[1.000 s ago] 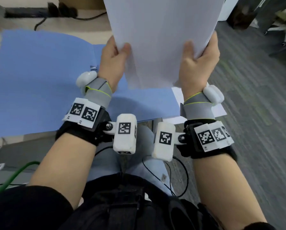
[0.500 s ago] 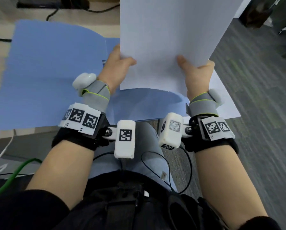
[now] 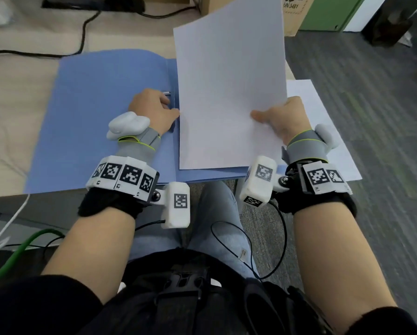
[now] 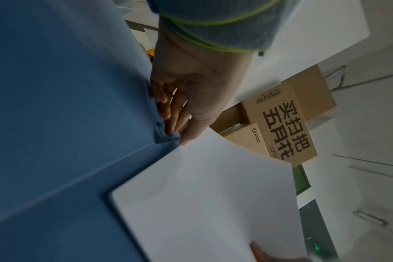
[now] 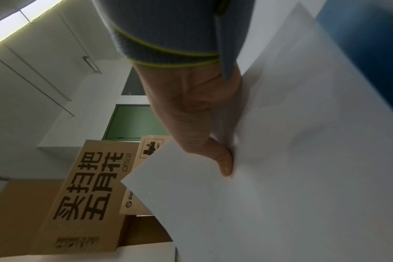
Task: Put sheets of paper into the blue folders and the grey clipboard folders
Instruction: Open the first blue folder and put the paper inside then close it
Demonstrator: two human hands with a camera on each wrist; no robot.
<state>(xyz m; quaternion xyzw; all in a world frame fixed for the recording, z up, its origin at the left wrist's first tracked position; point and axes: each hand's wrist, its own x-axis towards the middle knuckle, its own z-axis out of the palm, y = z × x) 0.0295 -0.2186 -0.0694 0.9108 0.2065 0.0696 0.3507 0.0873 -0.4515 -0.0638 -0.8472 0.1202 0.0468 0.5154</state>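
Observation:
An open blue folder [image 3: 101, 117] lies flat on the table, with a metal clip at its spine. My right hand [image 3: 270, 117] grips a stack of white paper sheets [image 3: 229, 81], thumb on top and fingers hidden beneath. The stack's near edge rests on the folder's right half while its far end is still raised. My left hand [image 3: 171, 105] is at the spine, off the paper. In the left wrist view its straight fingers [image 4: 168, 124] touch the spine clip of the folder [image 4: 56, 106] beside the paper [image 4: 202, 203]. The right wrist view shows my thumb [image 5: 224, 166] pressing the paper [image 5: 280, 177].
A loose white sheet [image 3: 330, 131] sticks out from under the folder and overhangs the table's right edge. Black cables [image 3: 81, 32] run across the back of the table. Cardboard boxes [image 3: 297, 13] and a green cabinet [image 3: 328, 13] stand behind. Grey carpet [image 3: 372, 93] lies to the right.
The paper stack has come down from upright toward the folder's right half. My left hand let go of it and moved to the spine clip. The right hand kept its hold.

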